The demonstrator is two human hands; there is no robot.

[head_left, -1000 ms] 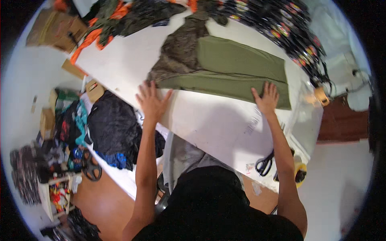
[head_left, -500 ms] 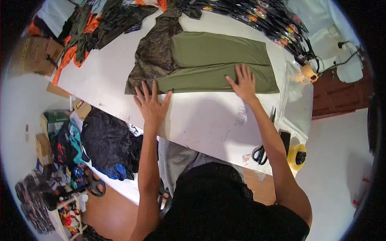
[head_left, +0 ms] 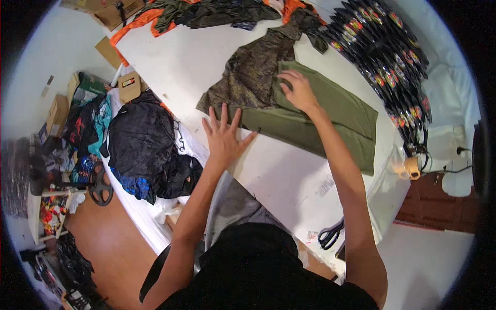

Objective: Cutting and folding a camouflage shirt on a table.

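Observation:
A garment with a brown-green camouflage part [head_left: 253, 67] and a plain olive part [head_left: 336, 108] lies flat across the white table. My left hand [head_left: 226, 139] rests on its near left edge, fingers spread, with the fingertips over the camouflage and the palm by the tabletop. My right hand [head_left: 300, 94] is over the seam where camouflage meets olive. Its fingers are slightly bent and the thumb is apart from them, with nothing visible between. The right forearm crosses the olive fabric and covers part of it.
On the white table [head_left: 279, 160] black-handled scissors [head_left: 330, 235] lie near my right forearm. Several black packages [head_left: 385, 62] are spread along the far right. Orange and dark clothes [head_left: 206, 14] are heaped at the far edge. Left of the table is a black garment pile [head_left: 142, 134].
The view has turned, so the table sits at a steeper slant. My right hand has moved from the olive end toward the camouflage seam. My left hand stays at the near left edge.

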